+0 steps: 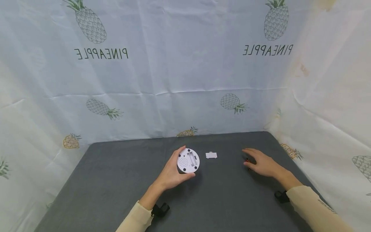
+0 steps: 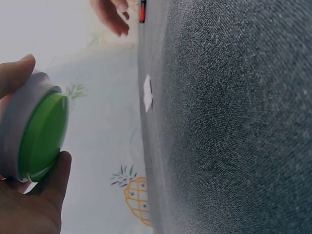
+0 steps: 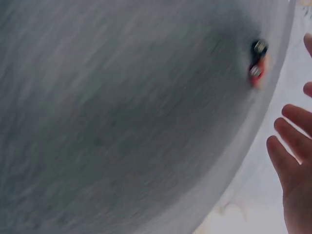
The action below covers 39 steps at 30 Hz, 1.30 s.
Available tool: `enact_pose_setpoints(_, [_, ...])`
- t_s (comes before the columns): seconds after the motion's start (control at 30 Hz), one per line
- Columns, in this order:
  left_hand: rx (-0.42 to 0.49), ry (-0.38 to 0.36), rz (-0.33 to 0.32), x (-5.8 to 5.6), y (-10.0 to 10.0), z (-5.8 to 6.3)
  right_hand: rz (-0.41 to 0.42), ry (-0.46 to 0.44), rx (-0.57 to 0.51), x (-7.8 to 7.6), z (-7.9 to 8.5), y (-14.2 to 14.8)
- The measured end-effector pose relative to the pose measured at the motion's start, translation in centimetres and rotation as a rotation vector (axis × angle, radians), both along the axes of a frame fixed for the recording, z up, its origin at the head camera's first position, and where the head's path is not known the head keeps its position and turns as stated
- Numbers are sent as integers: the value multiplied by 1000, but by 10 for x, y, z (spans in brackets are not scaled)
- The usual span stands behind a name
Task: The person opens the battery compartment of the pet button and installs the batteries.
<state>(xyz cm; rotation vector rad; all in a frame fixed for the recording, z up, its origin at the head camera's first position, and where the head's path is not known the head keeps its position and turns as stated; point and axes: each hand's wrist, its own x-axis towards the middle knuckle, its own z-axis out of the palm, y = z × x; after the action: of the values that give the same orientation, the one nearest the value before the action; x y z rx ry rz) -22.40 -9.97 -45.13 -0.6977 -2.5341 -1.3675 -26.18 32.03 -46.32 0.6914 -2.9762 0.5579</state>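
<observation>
My left hand (image 1: 171, 175) grips a round white push-button device (image 1: 183, 162) by its rim, above the table. Its underside, with a speaker grille, small dark feet and an uncovered battery compartment (image 1: 192, 159), faces the head camera. The green button (image 2: 46, 134) on its other side shows in the left wrist view. My right hand (image 1: 264, 165) hovers with fingers spread over batteries (image 3: 257, 66), red and black, lying at the table's right side. In the right wrist view they are blurred and apart from the fingers. A white battery cover (image 1: 211, 155) lies between the hands.
The dark grey table (image 1: 116, 187) ends at a pale curtain (image 1: 179, 71) printed with pineapples, which also hangs along both sides. A black wrist camera (image 1: 161, 210) is strapped below the left hand and another camera (image 1: 281, 196) below the right.
</observation>
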Motion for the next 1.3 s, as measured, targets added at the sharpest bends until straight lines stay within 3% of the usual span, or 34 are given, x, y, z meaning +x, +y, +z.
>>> enact_pose_setpoints(0.43, [-10, -9, 2, 2, 0, -1, 30, -109, -52, 0, -16, 29])
enact_pose_setpoints(0.73, [-11, -10, -5, 3, 0, -1, 18, -79, -68, -2, -20, 27])
enact_pose_setpoints(0.93, [-11, -7, -11, 4, 0, 0, -33, -85, -200, 0, -8, 20])
enact_pose_setpoints(1.3, [-18, -38, -14, 3, 1, 1, -37, -301, -513, 3, 12, -6])
